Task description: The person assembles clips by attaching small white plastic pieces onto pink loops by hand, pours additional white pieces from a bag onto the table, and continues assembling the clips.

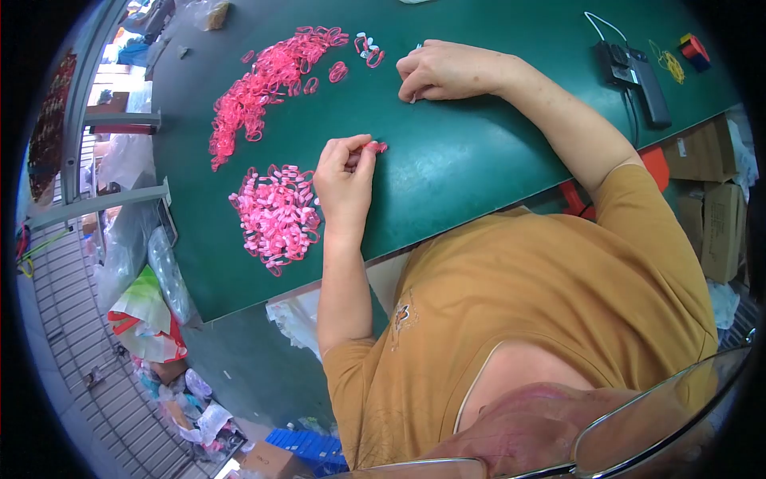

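Over the green table, my left hand [345, 172] is closed in a pinch, with a pinkish-red elastic band [380, 148] showing at its fingertips. To the right and farther away, my right hand [443, 72] rests on the tabletop, its fingers curled together. A bit of something small and white shows at those fingertips, too little to name. Beyond my left hand spreads a long heap of pink elastic bands [275, 80]. Just left of that hand is a pile of pink bands with pale pink-and-white pieces [275, 211]. A few bands with white pieces [367, 49] lie left of my right hand.
A black power strip with a plug [630, 76] sits at the table's right, near a yellow band bundle [670, 64] and a red-and-black object [694, 52]. Cardboard boxes [722, 223] stand below at right. A metal frame [120, 203] and plastic bags [152, 311] are at left.
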A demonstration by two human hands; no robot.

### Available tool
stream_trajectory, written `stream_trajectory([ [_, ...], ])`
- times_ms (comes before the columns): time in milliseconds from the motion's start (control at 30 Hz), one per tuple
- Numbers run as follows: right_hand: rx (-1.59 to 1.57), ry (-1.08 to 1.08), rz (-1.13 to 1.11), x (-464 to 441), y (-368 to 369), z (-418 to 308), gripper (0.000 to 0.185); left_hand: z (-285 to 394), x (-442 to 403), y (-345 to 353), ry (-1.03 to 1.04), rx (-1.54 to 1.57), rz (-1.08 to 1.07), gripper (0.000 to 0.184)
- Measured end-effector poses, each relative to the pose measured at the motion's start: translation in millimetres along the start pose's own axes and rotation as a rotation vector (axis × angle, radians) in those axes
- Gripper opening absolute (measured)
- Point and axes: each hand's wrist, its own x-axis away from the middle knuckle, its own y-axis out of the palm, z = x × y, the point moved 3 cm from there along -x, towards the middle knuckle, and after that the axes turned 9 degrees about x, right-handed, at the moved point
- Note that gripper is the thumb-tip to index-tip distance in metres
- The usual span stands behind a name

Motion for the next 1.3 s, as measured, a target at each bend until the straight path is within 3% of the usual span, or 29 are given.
stream_trajectory([
  [133,-0.035,0.030,0.152,2,-3,14,0.018,-2,1,1,-0.023,-0.001,0.009,0.008],
  [300,-0.009,0.335,0.076,7,-6,28,0.027,-9,1,4,-0.111,0.081,0.061,0.014],
  [433,-0.033,0.363,0.024,4,-6,8,0.027,-6,2,5,-0.100,0.036,0.061,0.016],
  [500,-0.014,0.329,-0.038,3,-11,-6,0.027,-4,2,7,-0.056,-0.007,0.051,0.016],
  [767,0.022,0.184,0.064,3,1,-4,0.020,-4,1,7,-0.056,-0.015,0.041,0.017],
  [933,-0.253,0.048,0.017,0,1,-28,0.013,-5,2,7,-0.104,-0.041,0.033,0.016],
  [1033,-0.458,-0.171,-0.030,-1,1,-61,0.012,-6,2,5,-0.216,0.141,0.039,0.014],
  [1133,-0.211,-0.211,0.151,-4,16,-68,0.011,-5,0,5,-0.242,0.118,0.002,0.012],
  [1300,-0.200,-0.160,0.132,-11,27,-64,0.012,-11,-3,1,-0.308,0.129,-0.141,0.011],
])
